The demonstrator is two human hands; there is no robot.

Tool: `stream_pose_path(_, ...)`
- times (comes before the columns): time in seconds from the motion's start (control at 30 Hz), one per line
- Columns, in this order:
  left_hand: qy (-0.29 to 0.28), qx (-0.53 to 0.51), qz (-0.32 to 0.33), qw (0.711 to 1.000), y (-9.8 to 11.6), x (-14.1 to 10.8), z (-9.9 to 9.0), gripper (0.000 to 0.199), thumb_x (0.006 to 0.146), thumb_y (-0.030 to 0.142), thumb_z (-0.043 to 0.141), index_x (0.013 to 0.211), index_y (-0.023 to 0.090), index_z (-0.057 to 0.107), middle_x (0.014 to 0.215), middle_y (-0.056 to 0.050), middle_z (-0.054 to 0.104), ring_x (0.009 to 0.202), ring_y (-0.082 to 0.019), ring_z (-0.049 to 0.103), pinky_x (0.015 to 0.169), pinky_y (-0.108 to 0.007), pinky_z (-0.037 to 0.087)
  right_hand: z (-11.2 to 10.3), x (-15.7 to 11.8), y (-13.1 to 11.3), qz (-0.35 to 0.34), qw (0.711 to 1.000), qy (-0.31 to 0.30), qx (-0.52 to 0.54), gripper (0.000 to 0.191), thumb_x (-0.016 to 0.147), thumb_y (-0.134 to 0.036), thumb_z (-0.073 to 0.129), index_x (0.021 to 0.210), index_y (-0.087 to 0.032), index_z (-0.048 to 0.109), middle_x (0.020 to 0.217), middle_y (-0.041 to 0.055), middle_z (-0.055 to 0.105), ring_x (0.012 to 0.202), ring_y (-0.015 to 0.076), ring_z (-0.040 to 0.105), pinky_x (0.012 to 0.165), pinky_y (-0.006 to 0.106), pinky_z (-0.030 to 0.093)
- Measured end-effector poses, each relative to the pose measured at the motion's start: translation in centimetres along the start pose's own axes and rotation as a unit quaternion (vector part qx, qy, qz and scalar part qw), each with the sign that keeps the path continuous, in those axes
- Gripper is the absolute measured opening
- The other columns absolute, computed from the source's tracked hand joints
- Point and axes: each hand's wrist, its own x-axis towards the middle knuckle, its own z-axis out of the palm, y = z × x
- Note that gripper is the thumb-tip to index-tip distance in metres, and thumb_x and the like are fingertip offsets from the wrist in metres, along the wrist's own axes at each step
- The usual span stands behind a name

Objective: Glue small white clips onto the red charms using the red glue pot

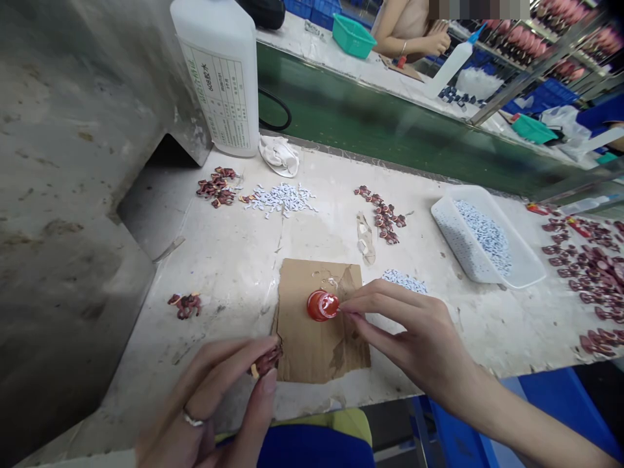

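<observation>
My left hand (219, 396) pinches a small dark red figurine (266, 361) with a yellowish part, just left of a brown cardboard piece (305, 351). On that cardboard stands a small red cup (319, 305) with a whitish rim. The fingertips of my right hand (414, 325) are pressed together at the cup's right edge; whatever they hold is too small to make out. Small pale blue-white pieces (404, 281) lie just behind my right hand. Another dark red cluster (185, 305) rests on the table to the left.
A large white bottle (224, 84) and crumpled white cloth (279, 156) stand at the back. Pale pieces (283, 199) lie mid-table. A white basket (526, 273) and many dark red parts (599, 260) are at right. Metal housing (63, 195) bounds the left. A person's hands (436, 40) show beyond the green divider.
</observation>
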Motion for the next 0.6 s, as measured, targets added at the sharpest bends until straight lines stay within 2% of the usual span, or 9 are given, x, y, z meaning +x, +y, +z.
stream_pose_path(0.1,-0.044,0.001,-0.005,0.999,0.9,0.4,0.3,0.024,0.099,0.014,0.057,0.118,0.026,0.066,0.110,0.005,0.065,0.099,-0.003,0.065,0.088,-0.010,0.053,-0.1,-0.1,-0.4,-0.004,1.000,0.017,0.020,0.022,0.099,-0.005,0.061,0.108,-0.022,0.071,0.101,0.0023,0.074,0.091,0.0144,0.069,0.076,0.025,0.054)
stream_pose_path(0.2,-0.114,0.035,0.054,0.991,0.9,0.4,0.3,0.033,0.103,0.014,0.052,0.131,0.030,0.062,0.108,0.006,0.064,0.095,0.003,0.064,0.092,-0.002,0.046,0.1,-0.5,-0.9,-0.001,0.996,0.037,0.075,0.021,0.096,-0.004,0.064,0.105,-0.021,0.071,0.099,0.0022,0.073,0.091,0.0140,0.069,0.077,0.025,0.055)
stream_pose_path(0.27,-0.140,0.050,0.093,0.984,0.4,0.4,0.2,0.032,0.101,0.013,0.055,0.130,0.026,0.062,0.106,0.005,0.065,0.095,0.003,0.065,0.092,-0.002,0.047,0.5,-0.8,-1.2,-0.006,0.992,0.035,0.122,0.020,0.094,-0.003,0.067,0.102,-0.021,0.071,0.097,0.0014,0.073,0.088,0.0128,0.069,0.075,0.024,0.056)
stream_pose_path(0.37,-0.138,0.052,0.130,0.980,-0.3,0.4,0.1,0.029,0.094,0.010,0.066,0.121,0.022,0.066,0.108,0.005,0.070,0.099,-0.002,0.068,0.096,-0.009,0.052,1.2,-1.2,-1.6,-0.018,0.984,0.018,0.174,0.020,0.092,-0.002,0.069,0.102,-0.019,0.070,0.097,0.0021,0.072,0.087,0.0129,0.070,0.075,0.024,0.058)
stream_pose_path(0.47,-0.121,0.062,0.142,0.980,-0.3,0.6,0.1,0.029,0.093,0.009,0.068,0.118,0.022,0.068,0.115,0.007,0.072,0.103,-0.002,0.069,0.102,-0.009,0.050,1.9,-1.5,-1.7,-0.019,0.978,-0.009,0.205,0.021,0.092,-0.002,0.069,0.106,-0.018,0.069,0.106,0.0045,0.072,0.097,0.0156,0.071,0.085,0.027,0.060)
stream_pose_path(0.53,-0.106,0.068,0.131,0.983,0.0,0.7,0.2,0.026,0.094,0.010,0.066,0.116,0.023,0.069,0.115,0.006,0.074,0.101,-0.004,0.070,0.100,-0.010,0.052,2.2,-1.5,-1.7,-0.014,0.977,-0.022,0.214,0.022,0.093,-0.003,0.068,0.108,-0.018,0.069,0.110,0.0051,0.072,0.101,0.0162,0.071,0.090,0.028,0.060)
stream_pose_path(0.6,-0.091,0.062,0.114,0.987,0.4,0.7,0.5,0.019,0.095,0.018,0.065,0.113,0.024,0.071,0.108,0.004,0.075,0.097,-0.009,0.073,0.092,-0.016,0.059,2.3,-1.5,-1.6,-0.010,0.977,-0.024,0.213,0.021,0.094,-0.004,0.068,0.109,-0.019,0.069,0.111,0.0049,0.072,0.101,0.0158,0.071,0.089,0.027,0.060)
